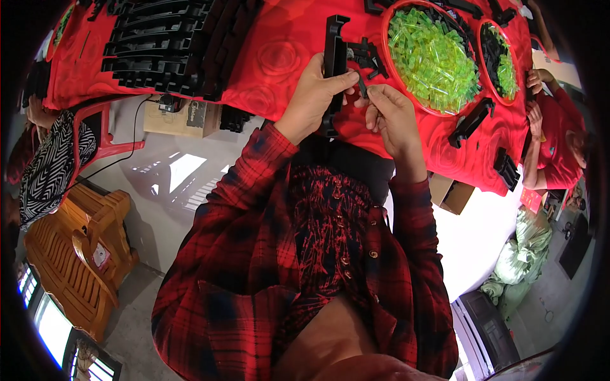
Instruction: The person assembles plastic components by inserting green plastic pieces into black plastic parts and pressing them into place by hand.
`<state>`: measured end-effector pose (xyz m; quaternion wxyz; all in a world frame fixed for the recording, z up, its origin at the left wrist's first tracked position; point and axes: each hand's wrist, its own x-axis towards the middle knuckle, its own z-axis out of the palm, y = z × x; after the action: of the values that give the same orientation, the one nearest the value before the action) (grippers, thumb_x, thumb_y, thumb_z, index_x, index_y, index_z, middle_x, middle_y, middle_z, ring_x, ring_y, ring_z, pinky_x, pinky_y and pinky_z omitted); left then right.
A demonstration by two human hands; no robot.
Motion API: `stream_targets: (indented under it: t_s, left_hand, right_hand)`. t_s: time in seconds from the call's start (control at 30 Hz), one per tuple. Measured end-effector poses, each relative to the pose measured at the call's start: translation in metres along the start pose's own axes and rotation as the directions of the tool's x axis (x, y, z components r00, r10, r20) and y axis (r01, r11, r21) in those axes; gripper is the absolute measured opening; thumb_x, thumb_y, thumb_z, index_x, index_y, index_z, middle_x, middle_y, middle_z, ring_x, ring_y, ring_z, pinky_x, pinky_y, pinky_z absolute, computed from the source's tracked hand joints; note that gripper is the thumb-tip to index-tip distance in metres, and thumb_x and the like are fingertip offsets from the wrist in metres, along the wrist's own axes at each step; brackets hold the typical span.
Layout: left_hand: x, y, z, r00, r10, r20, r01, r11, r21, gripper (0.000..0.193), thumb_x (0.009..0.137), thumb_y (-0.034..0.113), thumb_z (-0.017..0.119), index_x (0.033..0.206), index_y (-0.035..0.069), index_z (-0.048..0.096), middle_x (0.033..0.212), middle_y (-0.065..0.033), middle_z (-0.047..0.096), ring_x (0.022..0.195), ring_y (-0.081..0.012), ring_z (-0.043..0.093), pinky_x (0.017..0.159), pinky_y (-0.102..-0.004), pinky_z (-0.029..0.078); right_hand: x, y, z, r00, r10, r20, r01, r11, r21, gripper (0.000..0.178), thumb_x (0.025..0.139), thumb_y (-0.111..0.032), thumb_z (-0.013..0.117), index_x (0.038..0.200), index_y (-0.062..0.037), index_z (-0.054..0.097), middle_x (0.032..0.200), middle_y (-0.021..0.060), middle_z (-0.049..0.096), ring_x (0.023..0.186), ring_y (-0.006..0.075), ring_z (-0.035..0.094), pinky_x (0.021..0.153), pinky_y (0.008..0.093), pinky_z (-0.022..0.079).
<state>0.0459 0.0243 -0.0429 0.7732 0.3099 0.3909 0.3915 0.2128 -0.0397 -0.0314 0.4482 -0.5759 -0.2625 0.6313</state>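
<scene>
From where I stand, a stack of long black parts (165, 47) lies at the left of the red tablecloth (267, 76). Next, the person's left hand (321, 92) is closed around a black bar (335, 47) at the table's near edge. Small black pieces (365, 56) lie just beyond. The right hand (393, 113), fingertips pinched narrow, grips a dark sliver (363, 87) beside the bar. Farther right sits a basin (386, 39) of clear green pieces (432, 60).

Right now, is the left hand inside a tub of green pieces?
No: the left hand holds a long black part, left of the large tub.
</scene>
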Motion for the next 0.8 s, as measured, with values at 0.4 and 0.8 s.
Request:
stream_targets:
  t_s: [0.4,0.8]
  left_hand:
    - [0.000,0.003,-0.005,0.993,-0.108,0.055,0.110,0.994,-0.028,0.026,0.086,0.009,0.073,0.103,0.004,0.054,0.083,-0.0034,0.064,0.070,-0.0115,0.063,0.058,-0.0253,0.049]
    - [-0.001,0.003,-0.006,0.970,-0.159,0.184,0.168,0.985,-0.031,0.028,0.089,0.011,0.070,0.110,0.002,0.054,0.087,-0.0054,0.064,0.070,-0.0116,0.062,0.059,-0.0263,0.051]
  right_hand:
    - [-0.008,-0.006,0.007,0.999,-0.040,-0.011,0.039,0.999,-0.015,0.025,0.098,-0.025,0.060,0.104,-0.0015,0.065,0.091,0.0067,0.071,0.058,0.0085,0.058,0.050,0.0205,0.041]
    - [-0.012,-0.007,0.016,0.983,-0.173,0.053,0.180,0.969,-0.169,0.032,0.094,-0.011,0.066,0.124,-0.0039,0.060,0.087,0.0010,0.062,0.065,0.0059,0.055,0.054,0.0189,0.041]
